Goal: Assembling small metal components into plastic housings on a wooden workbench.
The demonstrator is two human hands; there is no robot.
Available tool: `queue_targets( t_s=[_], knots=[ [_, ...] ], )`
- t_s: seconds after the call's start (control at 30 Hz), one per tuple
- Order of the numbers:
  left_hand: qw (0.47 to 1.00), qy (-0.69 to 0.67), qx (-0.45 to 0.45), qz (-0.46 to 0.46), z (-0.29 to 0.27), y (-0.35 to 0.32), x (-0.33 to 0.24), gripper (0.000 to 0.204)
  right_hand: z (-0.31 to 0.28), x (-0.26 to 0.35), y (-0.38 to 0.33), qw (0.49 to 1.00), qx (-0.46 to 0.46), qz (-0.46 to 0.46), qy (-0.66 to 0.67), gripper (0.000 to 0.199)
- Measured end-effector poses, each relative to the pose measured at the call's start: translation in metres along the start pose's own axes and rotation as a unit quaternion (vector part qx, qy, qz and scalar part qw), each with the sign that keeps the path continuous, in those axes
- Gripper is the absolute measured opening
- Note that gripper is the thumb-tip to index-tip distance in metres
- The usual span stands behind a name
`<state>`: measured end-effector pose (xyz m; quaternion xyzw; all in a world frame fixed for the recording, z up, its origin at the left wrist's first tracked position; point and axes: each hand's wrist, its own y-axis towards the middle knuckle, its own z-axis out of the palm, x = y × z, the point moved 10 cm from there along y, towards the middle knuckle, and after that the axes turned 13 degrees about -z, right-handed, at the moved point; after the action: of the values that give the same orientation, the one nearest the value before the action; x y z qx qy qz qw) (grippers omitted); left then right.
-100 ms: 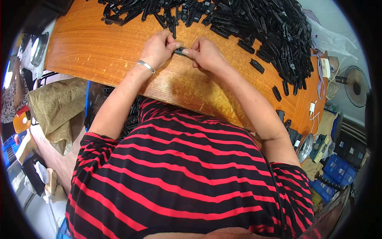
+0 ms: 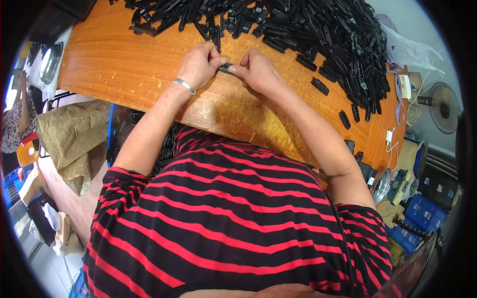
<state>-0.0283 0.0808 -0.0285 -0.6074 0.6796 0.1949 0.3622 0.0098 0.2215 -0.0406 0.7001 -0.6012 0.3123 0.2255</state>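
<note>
— What have you got in your fingers there?

— A small black plastic piece [image 2: 226, 67]. I'm pinching one end of it with my left hand [image 2: 198, 64], thumb and fingertips pressed together on it, and my right hand [image 2: 258, 72] pinches the other end the same way. It sits between the two hands, just above the wooden bench [image 2: 129, 64], about midway along its width and nearer the far edge than the near one.

— Are the hands resting on the bench?

— The heels of both seem to sit on the wood, but I can't tell for sure. There's a silver bangle [image 2: 185, 85] on my left wrist.

— And the rest of those black bits?

— A big heap of black plastic parts [image 2: 323, 35] runs along the far edge and spills down toward the right-hand corner. Its nearest pieces lie just beyond my fingertips. A few loose black pieces [image 2: 320, 85] lie apart from the heap, to the right of my right hand.

— Anything off the bench?

— Below the near edge on the left there's a brown sack [image 2: 69, 139]. Past the right end stands a fan [image 2: 443, 107], and lower on that side are some blue crates [image 2: 420, 218].
</note>
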Motion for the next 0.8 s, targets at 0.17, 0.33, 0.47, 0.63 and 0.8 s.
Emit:
queue_targets(
  t_s=[0.17,0.33,0.47,0.63,0.8],
  knots=[
    [0.999,-0.047,0.013,-0.005,-0.006,-0.01,0.014,0.024,0.001,0.013,-0.005,0.999,-0.002,-0.033,-0.018,0.033],
    [0.993,-0.028,0.094,-0.065,-0.076,-0.061,0.075,0.022,-0.019,0.004,-0.026,1.0,0.009,-0.015,0.004,0.032],
    [0.992,0.085,0.007,-0.092,-0.161,-0.094,0.117,0.012,-0.084,-0.002,-0.026,0.952,-0.186,-0.124,-0.21,0.017],
    [0.991,0.041,-0.109,-0.064,-0.153,-0.063,0.083,0.018,-0.088,-0.01,-0.011,0.934,-0.195,-0.11,-0.279,0.013],
    [0.965,0.107,-0.177,0.164,-0.092,-0.017,0.0,0.019,-0.066,0.009,-0.016,0.928,-0.165,-0.179,-0.281,0.011]
  ],
)
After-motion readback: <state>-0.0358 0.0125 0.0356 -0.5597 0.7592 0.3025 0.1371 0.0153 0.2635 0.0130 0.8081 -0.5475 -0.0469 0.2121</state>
